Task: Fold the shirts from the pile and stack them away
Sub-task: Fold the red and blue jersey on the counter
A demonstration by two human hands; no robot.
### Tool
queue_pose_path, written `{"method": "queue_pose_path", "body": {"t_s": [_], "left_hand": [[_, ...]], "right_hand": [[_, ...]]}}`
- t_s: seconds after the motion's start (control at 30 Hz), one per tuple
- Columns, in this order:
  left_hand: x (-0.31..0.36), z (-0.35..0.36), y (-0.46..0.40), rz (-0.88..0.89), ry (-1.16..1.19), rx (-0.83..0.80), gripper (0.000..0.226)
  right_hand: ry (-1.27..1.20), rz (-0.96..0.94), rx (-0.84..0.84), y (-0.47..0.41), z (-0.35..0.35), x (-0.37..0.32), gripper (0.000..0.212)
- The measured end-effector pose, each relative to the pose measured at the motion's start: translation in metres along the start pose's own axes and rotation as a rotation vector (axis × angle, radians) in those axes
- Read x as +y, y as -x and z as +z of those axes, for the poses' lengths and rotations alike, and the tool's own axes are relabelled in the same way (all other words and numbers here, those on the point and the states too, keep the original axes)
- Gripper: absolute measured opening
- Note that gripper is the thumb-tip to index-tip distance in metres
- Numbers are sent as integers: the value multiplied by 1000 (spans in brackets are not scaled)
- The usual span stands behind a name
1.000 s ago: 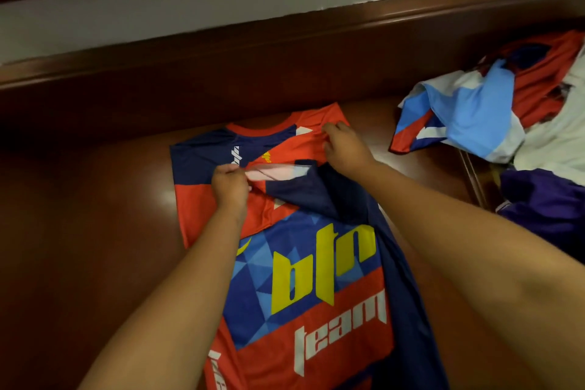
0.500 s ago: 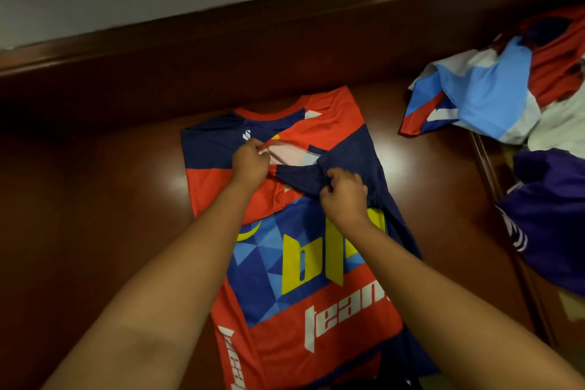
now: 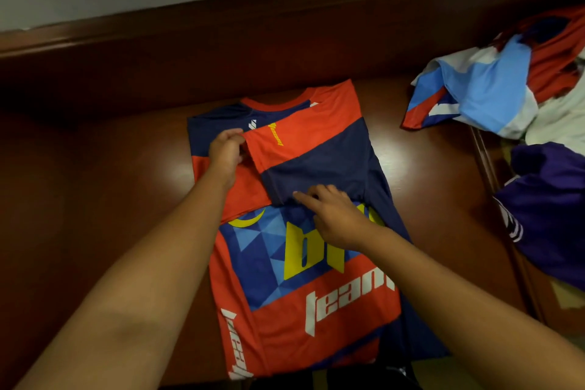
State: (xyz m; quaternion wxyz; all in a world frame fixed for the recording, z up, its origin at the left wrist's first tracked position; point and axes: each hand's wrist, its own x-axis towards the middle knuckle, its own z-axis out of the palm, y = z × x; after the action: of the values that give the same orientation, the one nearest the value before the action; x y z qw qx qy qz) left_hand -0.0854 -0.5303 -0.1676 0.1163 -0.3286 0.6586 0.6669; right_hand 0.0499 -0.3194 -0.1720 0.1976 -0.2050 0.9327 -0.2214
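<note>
Left grip (image 3: 225,152) pinches the folded sleeve edge of the red-and-navy shirt (image 3: 304,263) lying flat on the counter (image 3: 95,215), right grip (image 3: 335,215) presses relaxed fingers on the sleeve hem beside it, shirt pile (image 3: 512,89) well right.

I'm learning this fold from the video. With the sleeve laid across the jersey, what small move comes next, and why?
Probably smoothing the sleeve flat. The left hand pinches its cuff edge, the right hand presses its lower hem, and the jersey below lies unfolded on the table.
</note>
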Motion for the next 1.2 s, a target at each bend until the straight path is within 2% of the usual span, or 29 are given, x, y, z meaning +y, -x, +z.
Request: {"method": "queue_pose_path", "body": {"t_s": [0.07, 0.13, 0.2, 0.23, 0.3, 0.37, 0.47, 0.57, 0.67, 0.73, 0.87, 1.03, 1.13, 1.2], "left_hand": [[-5, -6, 5, 100, -124, 60, 29], [-17, -11, 17, 308, -438, 110, 32], [-34, -12, 30, 559, -759, 75, 37], [-43, -10, 35, 635, -922, 40, 47], [-54, -5, 43, 608, -1214, -9, 59], [-62, -2, 40, 516, -1369, -54, 62], [-65, -3, 32, 448, -1433, -74, 65], [-63, -3, 21, 441, -1452, -85, 65], [-57, -2, 12, 459, -1443, -89, 66], [-58, -4, 16, 500, -1391, -49, 65], [-87, -15, 62, 559, -1295, 92, 64], [-149, -26, 116, 602, -1460, 10, 64], [-152, -23, 111, 592, -1476, 25, 67], [-147, -20, 111, 596, -1471, 29, 69]], "right_hand": [[-151, 34, 189, 5, -1, 5, 55], [-194, 97, 342, 1, -5, 17, 48], [-174, 164, 400, -13, -16, 30, 47], [-146, 179, 418, -23, -22, 36, 47], [-30, 183, 390, -43, -30, 48, 48], [77, 218, 260, -59, -30, 58, 51], [153, 249, 125, -71, -22, 74, 62], [179, 268, 97, -79, -21, 85, 65], [147, 272, 105, -87, -28, 85, 65], [71, 271, 176, -80, -32, 81, 63], [-9, 247, 317, -11, -16, 68, 65], [101, 293, 154, 51, 28, 54, 74], [175, 306, 174, 48, 32, 55, 73], [151, 332, 199, 51, 28, 52, 64]]}}
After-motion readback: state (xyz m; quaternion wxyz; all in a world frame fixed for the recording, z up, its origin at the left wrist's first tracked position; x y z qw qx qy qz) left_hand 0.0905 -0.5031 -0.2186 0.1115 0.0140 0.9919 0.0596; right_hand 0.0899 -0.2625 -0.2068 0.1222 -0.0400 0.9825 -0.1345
